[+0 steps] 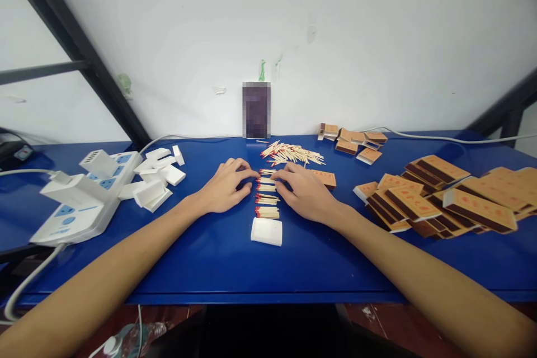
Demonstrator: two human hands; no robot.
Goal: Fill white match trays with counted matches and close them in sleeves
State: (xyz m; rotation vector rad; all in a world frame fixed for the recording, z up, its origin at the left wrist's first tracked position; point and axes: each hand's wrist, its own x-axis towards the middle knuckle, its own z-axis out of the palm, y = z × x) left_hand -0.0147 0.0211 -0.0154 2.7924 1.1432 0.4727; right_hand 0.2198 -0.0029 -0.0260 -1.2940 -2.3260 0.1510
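Note:
My left hand (229, 184) and my right hand (304, 193) rest on the blue table (210, 257), one on each side of a column of small bundles of red-tipped matches (267, 196). The fingertips of both hands pinch together at a bundle near the top of the column. A white inner matchbox tray (267, 231) lies just below the column. A loose heap of matches (291, 152) lies behind the hands. An orange matchbox sleeve (326, 178) sits beside my right hand.
Several white trays (157, 179) lie at the left beside a white power strip (84, 196) with plugs. A big pile of orange matchboxes (440, 193) fills the right side, with a smaller group (354, 140) at the back. A white cable (440, 137) runs along the wall.

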